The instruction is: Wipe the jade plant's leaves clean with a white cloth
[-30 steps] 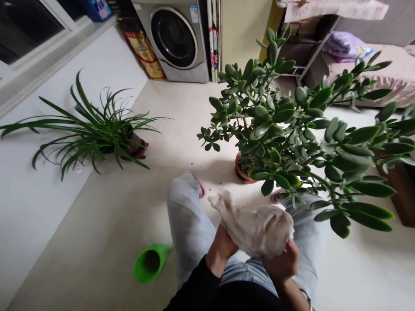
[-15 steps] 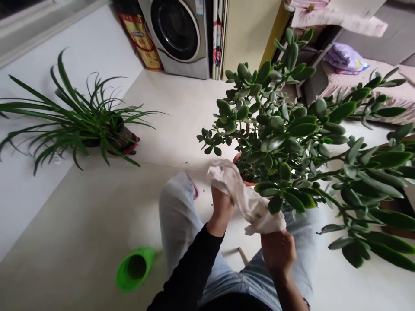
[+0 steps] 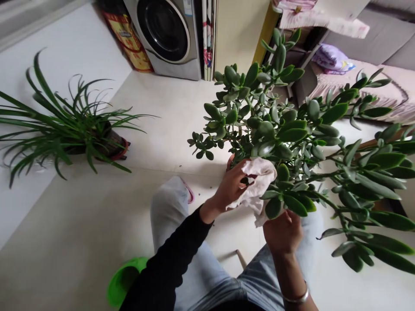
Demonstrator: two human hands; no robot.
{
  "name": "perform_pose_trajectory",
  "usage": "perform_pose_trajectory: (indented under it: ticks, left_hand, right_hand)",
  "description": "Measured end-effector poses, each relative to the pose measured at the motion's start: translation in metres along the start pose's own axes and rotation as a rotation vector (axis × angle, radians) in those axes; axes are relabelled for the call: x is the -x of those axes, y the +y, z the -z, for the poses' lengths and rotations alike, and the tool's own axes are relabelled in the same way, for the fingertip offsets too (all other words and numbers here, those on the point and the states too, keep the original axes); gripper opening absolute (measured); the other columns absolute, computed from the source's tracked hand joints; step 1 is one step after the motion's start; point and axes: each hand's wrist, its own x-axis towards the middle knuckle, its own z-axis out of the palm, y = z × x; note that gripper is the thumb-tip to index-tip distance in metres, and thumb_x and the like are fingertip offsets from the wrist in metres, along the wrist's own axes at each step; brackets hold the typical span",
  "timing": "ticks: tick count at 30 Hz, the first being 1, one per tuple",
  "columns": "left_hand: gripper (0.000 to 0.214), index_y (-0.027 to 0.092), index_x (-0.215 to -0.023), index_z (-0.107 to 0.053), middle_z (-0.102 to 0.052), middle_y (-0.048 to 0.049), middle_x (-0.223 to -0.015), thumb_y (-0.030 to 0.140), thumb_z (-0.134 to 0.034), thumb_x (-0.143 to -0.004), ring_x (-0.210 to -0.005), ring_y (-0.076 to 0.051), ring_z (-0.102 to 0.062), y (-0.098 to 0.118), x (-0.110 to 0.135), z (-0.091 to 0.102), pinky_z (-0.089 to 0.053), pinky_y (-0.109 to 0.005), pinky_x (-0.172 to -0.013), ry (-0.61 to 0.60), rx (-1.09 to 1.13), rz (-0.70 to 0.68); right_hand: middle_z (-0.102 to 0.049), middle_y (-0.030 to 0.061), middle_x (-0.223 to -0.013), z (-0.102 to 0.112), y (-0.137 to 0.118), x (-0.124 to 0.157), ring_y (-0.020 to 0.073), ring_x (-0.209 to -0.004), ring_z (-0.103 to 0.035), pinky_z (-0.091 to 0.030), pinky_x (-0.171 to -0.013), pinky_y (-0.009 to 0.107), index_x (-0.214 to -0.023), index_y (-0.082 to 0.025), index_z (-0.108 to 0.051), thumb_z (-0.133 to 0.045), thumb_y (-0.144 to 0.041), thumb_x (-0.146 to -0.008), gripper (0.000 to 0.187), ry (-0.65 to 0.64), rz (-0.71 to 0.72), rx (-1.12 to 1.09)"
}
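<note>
A jade plant (image 3: 259, 125) with thick green oval leaves fills the middle and right, its terracotta pot (image 3: 231, 162) mostly hidden behind the foliage. My left hand (image 3: 231, 186) grips a crumpled off-white cloth (image 3: 256, 181) against the lower leaves, close to the pot's rim. My right hand (image 3: 282, 232) sits just below, its fingers bunched behind a leaf by the cloth's lower edge. Whether those fingers hold the leaf or the cloth is hidden. A silver bangle (image 3: 296, 298) circles my right wrist.
A long-leaved green plant (image 3: 65, 129) in a red-rimmed pot stands on the left. A green plastic container (image 3: 123, 280) lies on the floor by my knee. A front-loading washing machine (image 3: 162, 36) stands at the back, with a shelf and pink bedding (image 3: 356, 86) at upper right.
The cloth has risen from my lap area up to the jade plant's lower leaves. My left hand has moved up and right, and the view has shifted slightly.
</note>
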Motion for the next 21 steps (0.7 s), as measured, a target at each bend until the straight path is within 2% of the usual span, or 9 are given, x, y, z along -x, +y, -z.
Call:
perform_pose_trajectory:
  ticks: [2,5,10,13,15,19,21]
  left_hand:
    - [0.035,0.031,-0.106,-0.082,-0.081,-0.0078,-0.114,0.056,-0.08,-0.083,-0.099,-0.03,-0.08,0.006,-0.009,0.009,-0.065,-0.049,-0.098,-0.202,-0.072,-0.061]
    - [0.039,0.03,-0.121,-0.079,-0.082,-0.0075,-0.106,0.05,-0.077,-0.088,-0.098,-0.028,-0.082,0.015,-0.018,0.016,-0.068,-0.04,-0.085,-0.371,-0.052,-0.096]
    - [0.025,0.023,-0.113,-0.078,-0.083,-0.0084,-0.103,0.039,-0.071,-0.095,-0.091,-0.023,-0.081,0.036,-0.028,0.012,-0.067,-0.032,-0.078,-0.432,-0.067,0.017]
    - [0.016,0.021,-0.099,-0.077,-0.08,-0.0067,-0.095,0.036,-0.073,-0.094,-0.083,-0.021,-0.079,0.049,-0.031,0.005,-0.064,-0.029,-0.072,-0.358,-0.176,-0.031]
    - [0.015,0.02,-0.092,-0.074,-0.076,-0.0049,-0.091,0.035,-0.071,-0.096,-0.081,-0.02,-0.076,0.057,-0.032,0.003,-0.063,-0.029,-0.076,-0.341,-0.274,-0.077]
    - [0.01,0.019,-0.105,-0.069,-0.074,-0.0065,-0.11,0.026,-0.067,-0.099,-0.1,-0.02,-0.074,0.069,-0.033,0.002,-0.061,-0.032,-0.092,-0.5,-0.514,-0.137]
    - [0.014,0.019,-0.114,-0.065,-0.072,-0.0077,-0.12,0.022,-0.064,-0.1,-0.107,-0.02,-0.073,0.073,-0.034,0.002,-0.06,-0.032,-0.095,-0.571,-0.607,-0.137]
  right_hand:
    - [-0.083,0.0009,-0.098,-0.003,-0.002,-0.001,0.0228,-0.109,-0.074,-0.057,-0.096,0.038,-0.097,-0.028,-0.08,-0.065,-0.046,-0.084,0.027,0.03,0.002,0.004]
    - [-0.081,0.0009,-0.087,-0.004,-0.004,-0.001,0.0235,-0.097,-0.076,-0.059,-0.089,0.039,-0.088,-0.027,-0.079,-0.066,-0.045,-0.08,0.023,0.063,-0.039,0.002]
    - [-0.08,0.0016,-0.082,-0.009,-0.008,-0.004,0.0228,-0.085,-0.076,-0.058,-0.08,0.037,-0.093,-0.027,-0.08,-0.067,-0.048,-0.078,0.028,0.072,-0.038,-0.004]
    - [-0.079,0.0008,-0.08,-0.013,-0.008,-0.007,0.0236,-0.083,-0.075,-0.057,-0.08,0.038,-0.103,-0.028,-0.079,-0.066,-0.051,-0.079,0.036,0.062,-0.017,0.011]
    - [-0.079,0.0004,-0.08,-0.014,-0.008,-0.006,0.0233,-0.079,-0.074,-0.057,-0.078,0.038,-0.104,-0.027,-0.079,-0.068,-0.051,-0.078,0.037,0.064,-0.028,0.001]
    - [-0.08,-0.0011,-0.085,-0.016,-0.011,-0.003,0.0199,-0.08,-0.074,-0.058,-0.077,0.033,-0.087,-0.028,-0.078,-0.074,-0.049,-0.077,0.024,0.039,-0.039,-0.037]
    - [-0.08,-0.0019,-0.085,-0.017,-0.014,-0.003,0.0187,-0.079,-0.074,-0.059,-0.075,0.032,-0.081,-0.028,-0.077,-0.078,-0.049,-0.075,0.022,0.029,-0.027,-0.033]
